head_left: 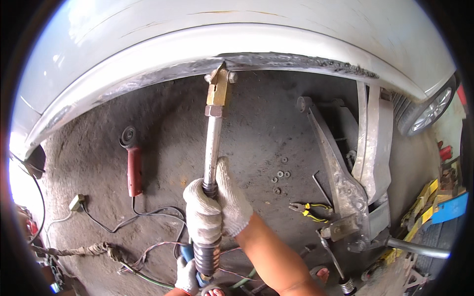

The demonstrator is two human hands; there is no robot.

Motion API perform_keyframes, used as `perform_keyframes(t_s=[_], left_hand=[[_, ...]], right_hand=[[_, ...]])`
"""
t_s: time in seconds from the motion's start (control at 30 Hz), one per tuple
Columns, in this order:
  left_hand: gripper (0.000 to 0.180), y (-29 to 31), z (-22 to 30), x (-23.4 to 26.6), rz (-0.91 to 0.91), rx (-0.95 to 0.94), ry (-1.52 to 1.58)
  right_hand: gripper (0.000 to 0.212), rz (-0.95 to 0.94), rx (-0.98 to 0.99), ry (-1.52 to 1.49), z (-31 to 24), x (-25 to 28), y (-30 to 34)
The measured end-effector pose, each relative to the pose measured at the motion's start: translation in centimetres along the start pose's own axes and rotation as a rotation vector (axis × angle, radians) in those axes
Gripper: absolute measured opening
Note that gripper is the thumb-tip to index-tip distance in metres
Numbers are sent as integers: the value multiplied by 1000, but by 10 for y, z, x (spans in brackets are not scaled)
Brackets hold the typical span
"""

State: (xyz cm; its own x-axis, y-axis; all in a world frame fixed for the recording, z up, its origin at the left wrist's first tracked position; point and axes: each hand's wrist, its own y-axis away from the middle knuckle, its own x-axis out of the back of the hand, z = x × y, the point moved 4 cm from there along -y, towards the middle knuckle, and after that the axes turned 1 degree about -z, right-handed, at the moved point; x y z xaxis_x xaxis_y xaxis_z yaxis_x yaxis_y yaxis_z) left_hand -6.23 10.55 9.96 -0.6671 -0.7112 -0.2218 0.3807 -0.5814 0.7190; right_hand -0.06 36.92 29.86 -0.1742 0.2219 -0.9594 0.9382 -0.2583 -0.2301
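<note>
A slide hammer (212,143) stretches away from me, with a steel rod and a brass-coloured clamp head (218,91) at its far end. The tip touches the scraped, dented lower sill (276,61) of a silver car. White-gloved, my right hand (217,204) wraps around the ribbed dark sliding weight (206,259) on the rod. Lower down, my left hand (186,275), also gloved, is closed on the blue grip (187,252) at the near end. Part of that grip is hidden behind the weight.
A red angle grinder (133,167) lies left with its cord. At right are yellow-handled pliers (311,209), a hex key (322,188), several small washers (280,174) and a metal floor jack (340,182) under the car. Cables and hoses (148,246) cross the floor near my feet.
</note>
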Motion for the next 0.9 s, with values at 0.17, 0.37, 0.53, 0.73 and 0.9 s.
perform_keyframes(t_s=[0.17,0.37,0.53,0.73,0.9], left_hand=[[28,-46,-31,50,-122,239,337],[35,-8,12,22,249,52,-101],[32,-1,15,10,226,108,-120],[33,-5,14,9,181,109,-84],[32,-4,37,-12,101,53,-80]], right_hand=[[58,343,317,423,4,8,10],[39,586,446,279,27,10,49],[39,615,405,-510,23,33,39],[20,348,465,152,-2,6,37],[21,502,450,230,-7,-4,38]])
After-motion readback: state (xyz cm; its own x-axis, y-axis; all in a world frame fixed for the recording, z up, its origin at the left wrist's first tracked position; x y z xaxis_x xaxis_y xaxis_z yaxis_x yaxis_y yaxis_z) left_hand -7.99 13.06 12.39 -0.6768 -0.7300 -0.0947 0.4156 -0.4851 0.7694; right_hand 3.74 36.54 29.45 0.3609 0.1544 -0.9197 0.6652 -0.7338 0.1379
